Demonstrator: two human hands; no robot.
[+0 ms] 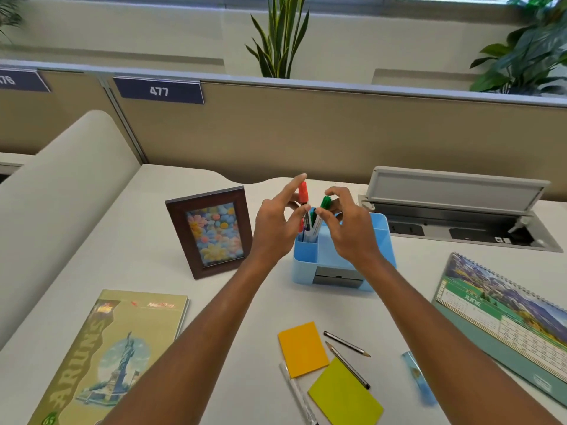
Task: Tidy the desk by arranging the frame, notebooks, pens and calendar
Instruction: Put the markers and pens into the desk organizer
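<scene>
A blue desk organiser stands mid-desk with several markers upright in its left slot. My left hand pinches a red-capped marker above that slot. My right hand grips a green-capped marker beside it. A dark wooden frame with a flower picture stands upright to the left. A green notebook lies flat at the front left. A desk calendar showing June lies at the right. Two pencils and a clear pen lie near the front edge.
Orange sticky notes and yellow-green sticky notes lie at the front centre. A blue ruler rests beside the calendar. An open cable hatch sits at the back right. A tan partition bounds the desk's far side.
</scene>
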